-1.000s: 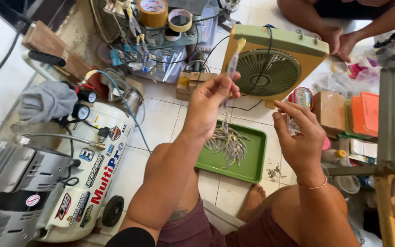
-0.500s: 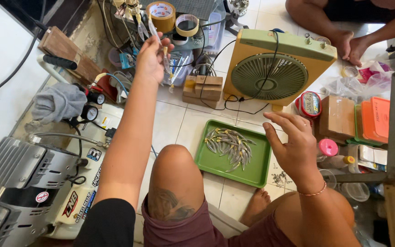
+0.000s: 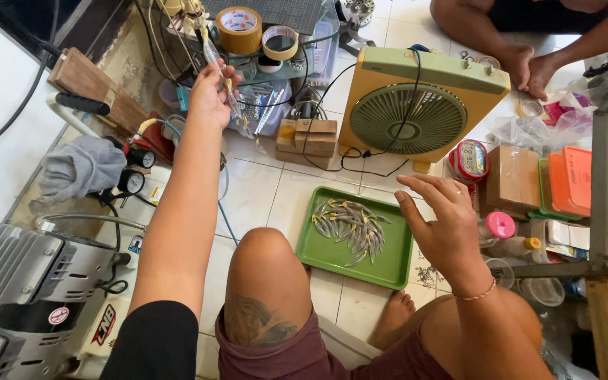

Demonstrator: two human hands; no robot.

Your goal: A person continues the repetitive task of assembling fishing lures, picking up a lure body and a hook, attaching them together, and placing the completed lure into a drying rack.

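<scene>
White floor tiles run under a clutter of gear, with a square green-and-yellow fan [image 3: 422, 112] standing at the back and a grey compressor [image 3: 33, 295] off to the left. On the tiles in front of the fan lies a green tray [image 3: 332, 255], and in it a loose heap of small, slim silvery fish-shaped pieces [image 3: 350, 226], bunched toward the tray's far half. Two rolls of tape [image 3: 241, 29] sit on a crowded rack behind, above clear plastic tubs [image 3: 265, 105] whose contents are too jumbled to make out. To the right stand an orange-lidded box [image 3: 570, 179], a brown carton [image 3: 514, 179] and a small pink-capped bottle [image 3: 499, 229].

The left hand [image 3: 212, 91] is stretched far forward toward the rack, its fingers curled and pinching a thin clear strip [image 3: 230, 98] that runs up above the fingertips and hangs down below them. The right hand [image 3: 445, 222] hovers open just right of the tray, fingers spread and slightly bent, holding nothing; the heap of pieces lies just left of its fingertips, apart from them.
</scene>
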